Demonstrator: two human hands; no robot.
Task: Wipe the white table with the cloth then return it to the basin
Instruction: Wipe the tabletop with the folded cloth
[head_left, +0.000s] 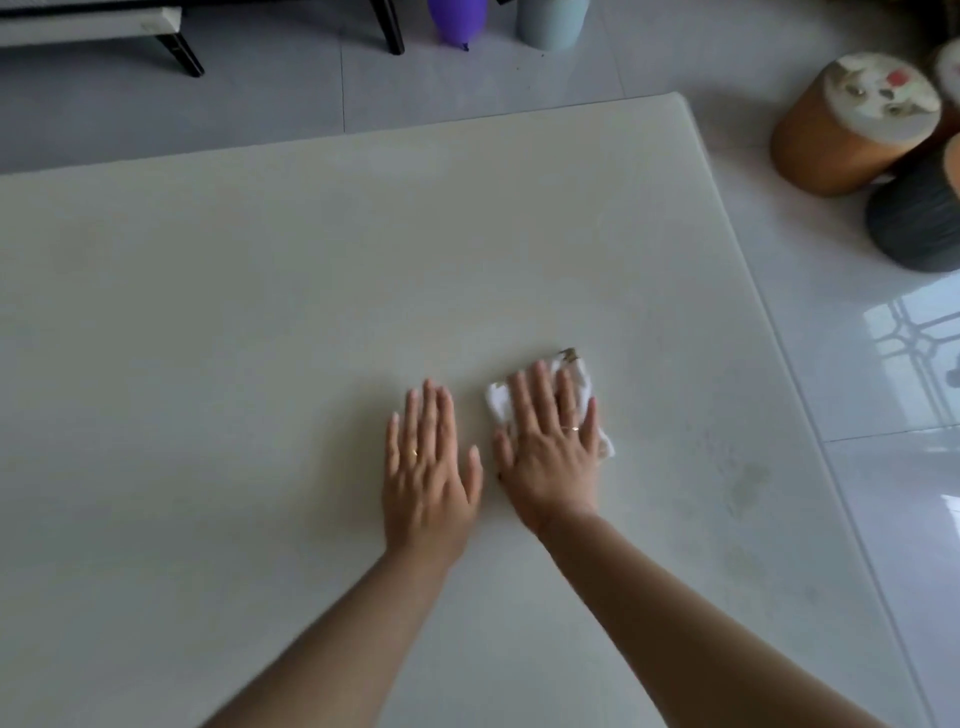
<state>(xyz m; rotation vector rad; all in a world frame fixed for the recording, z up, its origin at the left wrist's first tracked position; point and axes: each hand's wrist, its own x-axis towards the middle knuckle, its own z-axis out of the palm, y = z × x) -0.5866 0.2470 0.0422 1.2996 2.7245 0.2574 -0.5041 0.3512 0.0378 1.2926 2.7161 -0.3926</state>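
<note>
Both hands lie flat on the white tabletop, close together. The left hand rests bare on the surface, fingers straight; the right hand presses the small white cloth down with its fingers spread and straight, not curled round it. Pinned only by pressure, the cloth may bunch or slide out on a quick stroke. A faint smudge near the right edge could be missed, and the basin is out of sight.
</note>
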